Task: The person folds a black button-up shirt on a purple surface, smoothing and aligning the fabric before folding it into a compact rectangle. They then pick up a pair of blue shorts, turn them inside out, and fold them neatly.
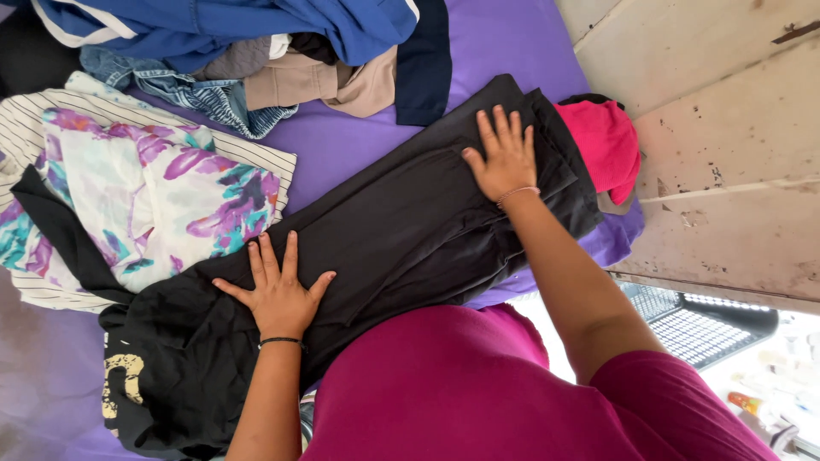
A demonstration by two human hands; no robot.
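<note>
A home bedroom, seen from above. A bed covered in a purple sheet (504,51) is strewn with household laundry: a floral garment (162,192), a striped cloth (26,119), jeans (201,94) and a blue jacket (222,26). A stained, worn wall (726,128) runs alongside, with a black plastic basket (700,324) beside the bed.

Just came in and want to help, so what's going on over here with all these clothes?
A person in a magenta top presses both hands flat on a black garment spread across a purple sheet. The left hand rests near one end, the right hand near the other. A floral piece lies beside it, a pile of clothes behind it, and a pink cloth at the edge.
</note>
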